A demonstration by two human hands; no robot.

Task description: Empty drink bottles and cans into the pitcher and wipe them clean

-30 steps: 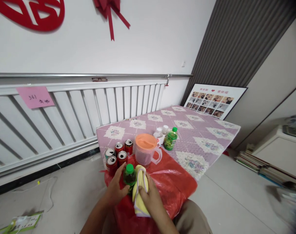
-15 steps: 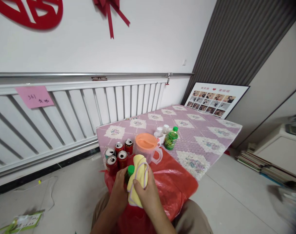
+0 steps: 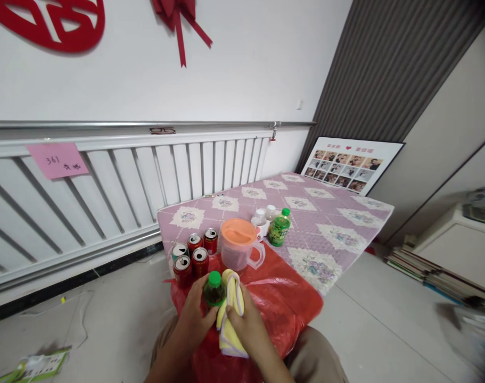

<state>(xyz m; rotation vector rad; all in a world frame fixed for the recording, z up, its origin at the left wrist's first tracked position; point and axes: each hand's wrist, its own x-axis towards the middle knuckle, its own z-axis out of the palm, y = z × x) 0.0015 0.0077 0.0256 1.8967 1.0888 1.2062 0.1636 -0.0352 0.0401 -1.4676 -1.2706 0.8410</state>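
Observation:
My left hand (image 3: 197,311) is wrapped round a green-capped drink bottle (image 3: 214,291), which stands roughly upright in front of me. A folded yellow cloth (image 3: 231,330) with a purple edge is gripped in my right hand (image 3: 248,319), against the bottle's right side. Under both hands lies a red plastic sheet (image 3: 294,298), spread over the table's near corner and hanging toward my lap. Just beyond my hands stands a clear pitcher (image 3: 236,252) with an orange lid. Several opened drink cans (image 3: 200,258) are grouped to its left. The lower part of the held bottle is hidden.
Another green bottle (image 3: 280,229) and two clear white-capped bottles (image 3: 260,221) stand right of the pitcher. The table has a purple flowered cloth (image 3: 318,191). Behind it are a white radiator (image 3: 122,181) and a framed photo board (image 3: 348,165). Stacked papers (image 3: 413,268) lie at the right.
The yellow cloth has moved down and a little right along the bottle, so more of the bottle's cap and neck shows. My left hand still holds the bottle.

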